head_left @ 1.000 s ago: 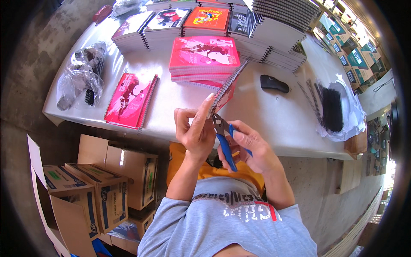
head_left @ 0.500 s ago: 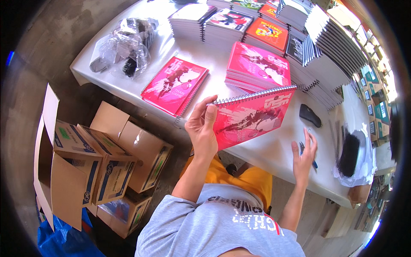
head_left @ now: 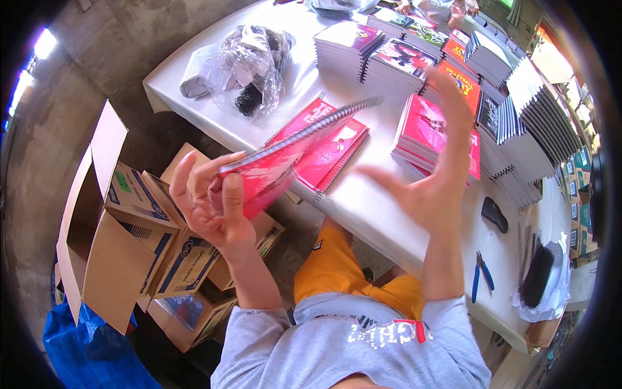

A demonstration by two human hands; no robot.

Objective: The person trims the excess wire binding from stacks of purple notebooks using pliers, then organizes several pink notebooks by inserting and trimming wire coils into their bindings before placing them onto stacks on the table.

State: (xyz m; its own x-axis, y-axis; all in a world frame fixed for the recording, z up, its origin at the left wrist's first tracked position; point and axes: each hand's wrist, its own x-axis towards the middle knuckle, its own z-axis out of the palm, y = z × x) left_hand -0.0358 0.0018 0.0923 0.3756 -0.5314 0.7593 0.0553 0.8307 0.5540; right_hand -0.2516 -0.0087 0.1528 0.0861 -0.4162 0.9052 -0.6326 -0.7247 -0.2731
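Note:
My left hand grips a pink spiral notebook by one end, thumb on its cover. The notebook is tilted above the table's front edge, its wire spine uppermost and its far end blurred. Behind it, a few more pink notebooks lie on the table, partly hidden. My right hand is raised with thumb and fingers spread, holding nothing. Beyond that hand stands a stack of pink notebooks, partly covered by it. Blue-handled pliers lie near the table's front edge.
Stacked spiral notebooks fill the table's far right, where another person's hand shows. Clear plastic wrapping lies at the far left. A black case and black spiral wires are at right. Cardboard boxes stand at left.
My left hand has carried the notebook leftward, beyond the table's front edge. My right hand has risen from beside the pliers to in front of the pink stack. The view has shifted.

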